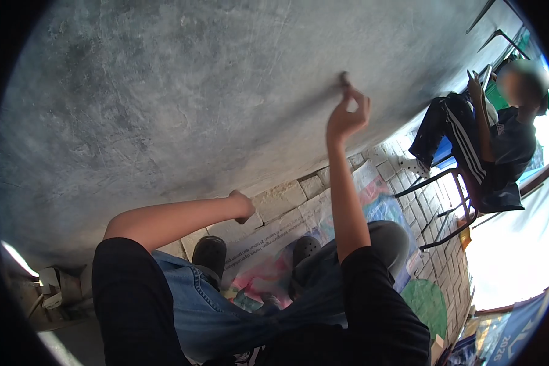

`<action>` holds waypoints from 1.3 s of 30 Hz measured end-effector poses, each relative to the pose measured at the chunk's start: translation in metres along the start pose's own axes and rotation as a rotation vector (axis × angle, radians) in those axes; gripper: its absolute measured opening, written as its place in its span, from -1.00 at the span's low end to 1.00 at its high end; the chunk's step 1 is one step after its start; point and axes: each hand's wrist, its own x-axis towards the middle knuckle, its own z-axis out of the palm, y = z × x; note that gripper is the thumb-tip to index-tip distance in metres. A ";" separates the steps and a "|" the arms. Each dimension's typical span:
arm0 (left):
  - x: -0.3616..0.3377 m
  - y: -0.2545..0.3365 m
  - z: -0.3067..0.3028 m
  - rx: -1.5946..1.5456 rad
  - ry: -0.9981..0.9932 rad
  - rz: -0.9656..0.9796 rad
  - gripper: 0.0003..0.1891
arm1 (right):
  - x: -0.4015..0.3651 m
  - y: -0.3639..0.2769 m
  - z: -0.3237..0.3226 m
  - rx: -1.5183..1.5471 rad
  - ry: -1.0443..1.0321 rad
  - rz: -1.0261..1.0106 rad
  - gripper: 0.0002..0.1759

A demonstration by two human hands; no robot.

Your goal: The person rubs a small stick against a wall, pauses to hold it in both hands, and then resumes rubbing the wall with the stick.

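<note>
In front of me rises a grey, smooth-plastered wall with scratches and darker patches. Up against it is my right hand, thumb and fingers pinched together, with a small dark piece at the fingertips whose kind I cannot make out. A long shadow falls on the wall beside it. My left hand is curled into a fist in front of my left knee, near the foot of the wall; the inside of the fist is hidden.
Under my dark clogs a printed banner covers part of the paving. To the right, a person sits on a metal-framed chair. A green round patch lies at lower right; clutter stands at lower left.
</note>
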 end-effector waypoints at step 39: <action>-0.013 0.002 -0.011 0.002 0.010 -0.021 -0.70 | -0.014 -0.021 0.002 0.141 0.030 -0.103 -0.89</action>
